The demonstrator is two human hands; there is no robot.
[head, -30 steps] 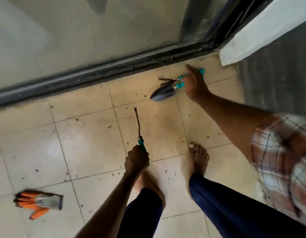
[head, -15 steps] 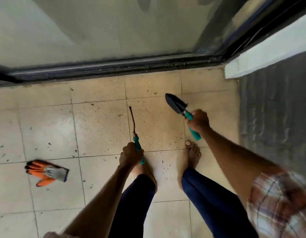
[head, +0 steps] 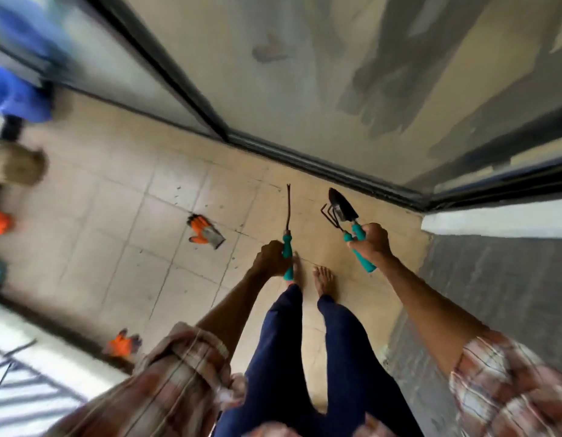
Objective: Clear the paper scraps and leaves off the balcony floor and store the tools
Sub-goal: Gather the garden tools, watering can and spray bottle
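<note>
a: what is the left hand [head: 271,259] doing?

b: its fingers are curling tightly round the teal plastic handle of a thin dark metal weeding fork [head: 287,212], just left of centre. the shaft is pointing up the frame.

a: and the right hand [head: 373,242]?

b: it is sitting right of centre, its fingers wrapping fully round two teal handles at once. one belongs to a small black metal trowel [head: 344,201] and the other to a small black pronged claw rake [head: 330,216]. both heads are pointing up toward the dark sliding door track [head: 304,159].

a: where are the scraps lying?

b: small dark specks of debris [head: 178,191] are lying on the beige tiled balcony floor [head: 115,222], left of centre. they are sitting near an orange and grey work glove [head: 205,231], which is lying flat on the tiles.

a: anything else showing?

b: a second orange glove [head: 122,343] is lying at the lower left by the floor's edge, and it is blurring badly. the person's bare feet [head: 323,279] are standing just below the two hands. a blurred blue shape [head: 18,96] is showing at the upper left, and i cannot tell what it is.
</note>
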